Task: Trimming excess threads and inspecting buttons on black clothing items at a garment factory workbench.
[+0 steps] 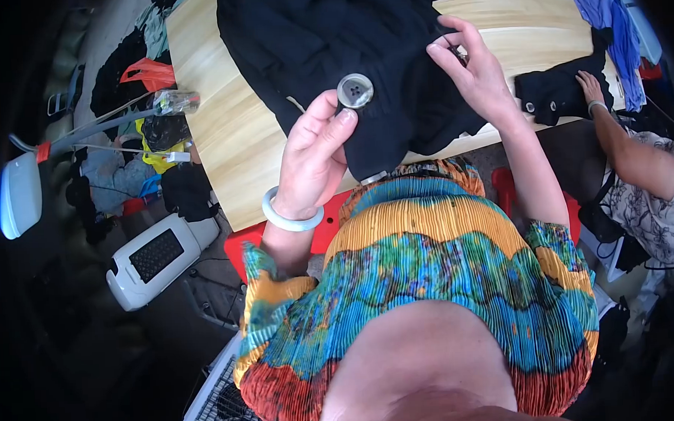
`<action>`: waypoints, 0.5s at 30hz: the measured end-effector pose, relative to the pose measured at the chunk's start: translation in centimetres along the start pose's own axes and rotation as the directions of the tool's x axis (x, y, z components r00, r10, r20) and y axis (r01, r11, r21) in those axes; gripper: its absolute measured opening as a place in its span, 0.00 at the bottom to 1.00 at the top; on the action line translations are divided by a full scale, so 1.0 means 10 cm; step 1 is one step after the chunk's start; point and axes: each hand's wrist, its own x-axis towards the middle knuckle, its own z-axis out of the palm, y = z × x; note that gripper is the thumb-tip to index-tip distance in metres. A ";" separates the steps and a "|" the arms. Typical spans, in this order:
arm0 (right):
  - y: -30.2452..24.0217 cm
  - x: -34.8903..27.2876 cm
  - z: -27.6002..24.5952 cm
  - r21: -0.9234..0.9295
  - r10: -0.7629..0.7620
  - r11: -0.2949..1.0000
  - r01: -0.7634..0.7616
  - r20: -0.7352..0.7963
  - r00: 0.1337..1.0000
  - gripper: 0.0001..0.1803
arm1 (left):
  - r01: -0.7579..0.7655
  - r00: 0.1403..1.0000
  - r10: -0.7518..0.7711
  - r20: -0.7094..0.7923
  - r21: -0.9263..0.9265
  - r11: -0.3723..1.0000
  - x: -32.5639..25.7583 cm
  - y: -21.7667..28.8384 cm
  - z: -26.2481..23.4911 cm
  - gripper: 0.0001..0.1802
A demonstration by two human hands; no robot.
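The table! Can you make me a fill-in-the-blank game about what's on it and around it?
1. The left hand holds a round ____ with holes.
2. A pale bangle circles the person's own ____ wrist.
3. The fabric on the wooden table is coloured ____.

Missing words: button; left; black.

A red seat (326, 229) stands by a wooden table (206, 89).

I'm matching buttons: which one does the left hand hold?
The grey button raised in the left hand; the two at right lie on black cloth.
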 end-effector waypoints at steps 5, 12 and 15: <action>-0.08 -0.17 -0.04 -0.086 -0.074 0.994 0.065 -0.107 0.991 0.22 | 0.008 0.994 0.002 -0.112 0.090 0.996 0.07 -0.06 0.01 0.11; -0.46 -0.34 -0.07 -0.099 -0.361 0.928 0.359 -0.008 0.932 0.15 | -0.073 0.992 0.093 -0.090 0.212 0.975 0.07 -0.05 0.03 0.11; -0.50 -0.35 -0.07 -0.114 -0.435 0.893 0.436 0.030 0.900 0.15 | -0.144 0.982 0.174 -0.076 0.296 0.944 0.01 -0.05 0.06 0.11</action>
